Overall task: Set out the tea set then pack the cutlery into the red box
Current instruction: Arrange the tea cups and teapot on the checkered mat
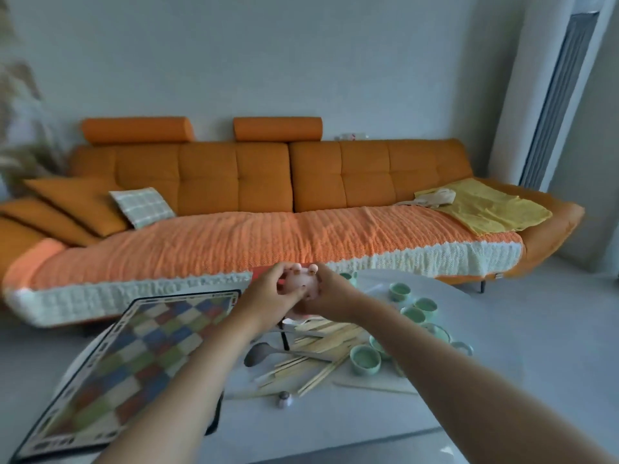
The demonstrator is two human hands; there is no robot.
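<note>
Both hands hold a small pale pink object (299, 283) up above the table, my left hand (268, 296) gripping its left side and my right hand (330, 298) its right side. What the object is I cannot tell. Behind the hands a sliver of the red box (259, 272) shows. Several pale green tea cups (365, 359) stand in a curved row on the table at the right. A pile of wooden chopsticks (321, 343) and a metal spoon (259, 352) lie below the hands.
A checkered game board (134, 356) covers the left of the white table (335, 423). A small metal-topped piece (284, 398) sits near the chopsticks. An orange sofa (234, 182) with cushions runs behind the table.
</note>
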